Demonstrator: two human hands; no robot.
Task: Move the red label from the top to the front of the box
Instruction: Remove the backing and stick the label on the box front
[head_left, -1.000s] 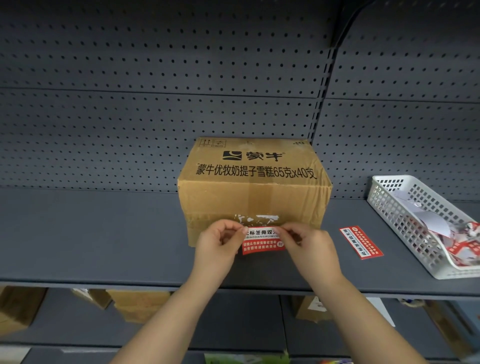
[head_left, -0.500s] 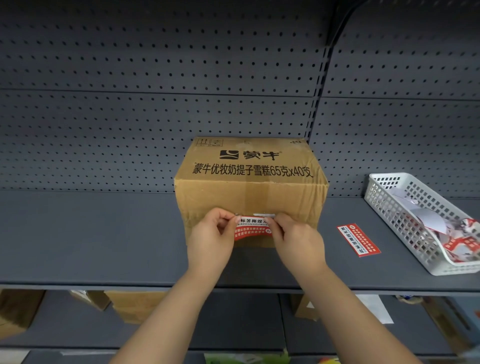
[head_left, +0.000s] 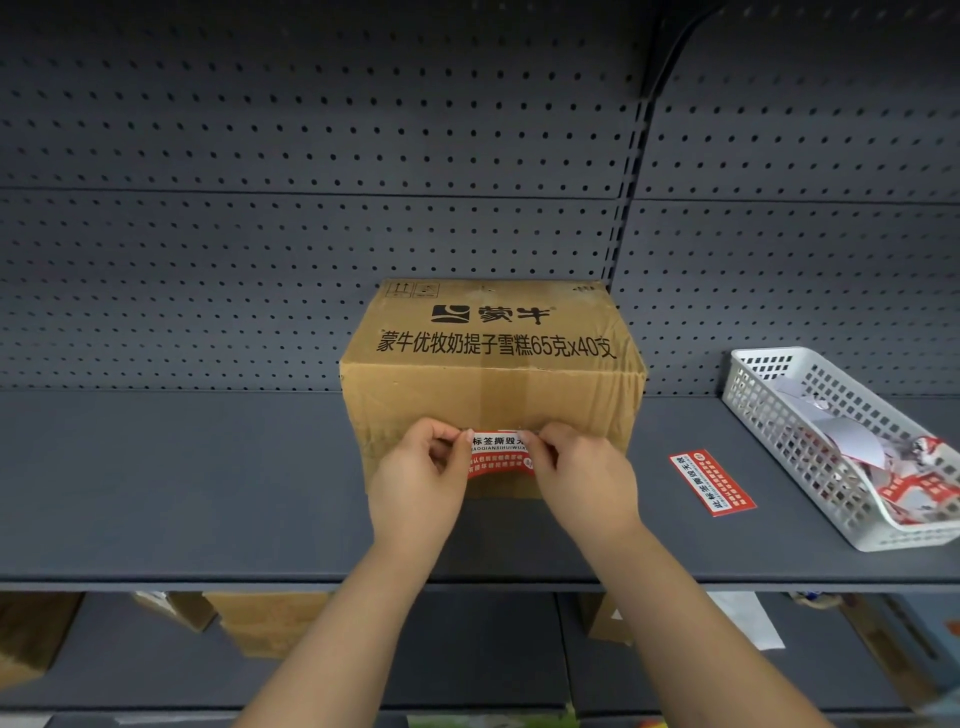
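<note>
A brown cardboard box (head_left: 493, 374) with black print on its top stands on a grey shelf (head_left: 182, 478). The red and white label (head_left: 500, 454) lies against the lower part of the box's front face. My left hand (head_left: 421, 483) pinches the label's left end between thumb and forefinger. At the label's right end my right hand (head_left: 582, 483) pinches it the same way. Both ends of the label are hidden by my fingers. The box's top bears no label.
A second red label (head_left: 711, 483) lies flat on the shelf to the right of the box. A white plastic basket (head_left: 769, 395) with torn label scraps stands at the far right. Perforated grey panels form the back wall. Cardboard boxes (head_left: 265, 618) sit on the shelf below.
Both hands have raised the label from below the box's front edge up onto the front face, covering the white residue patch. The hands keep their grip on its ends.
</note>
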